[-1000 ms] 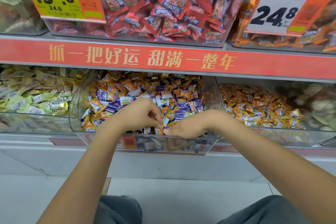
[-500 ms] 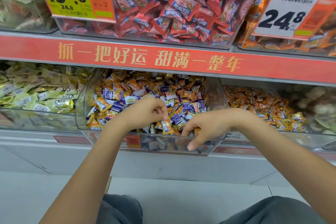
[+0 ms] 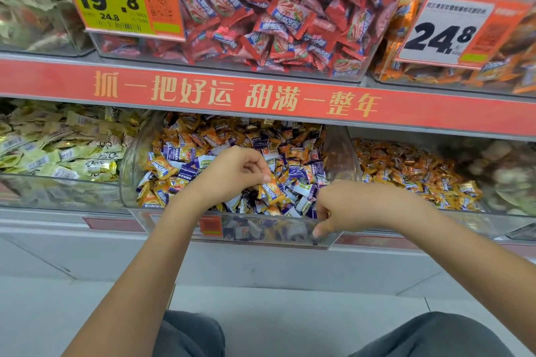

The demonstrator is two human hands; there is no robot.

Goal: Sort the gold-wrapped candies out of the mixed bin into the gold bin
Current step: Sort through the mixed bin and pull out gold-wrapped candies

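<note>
A: The left hand [image 3: 232, 174] pinches a gold-wrapped candy [image 3: 271, 190] at its fingertips, just above the heap in the mixed bin [image 3: 130, 159].

B: And the right hand [image 3: 345, 206]?

A: Curled at the bin's front rim (whether it holds anything, I cannot tell). The gold bin [image 3: 493, 211] sits just beside, to the right
</note>
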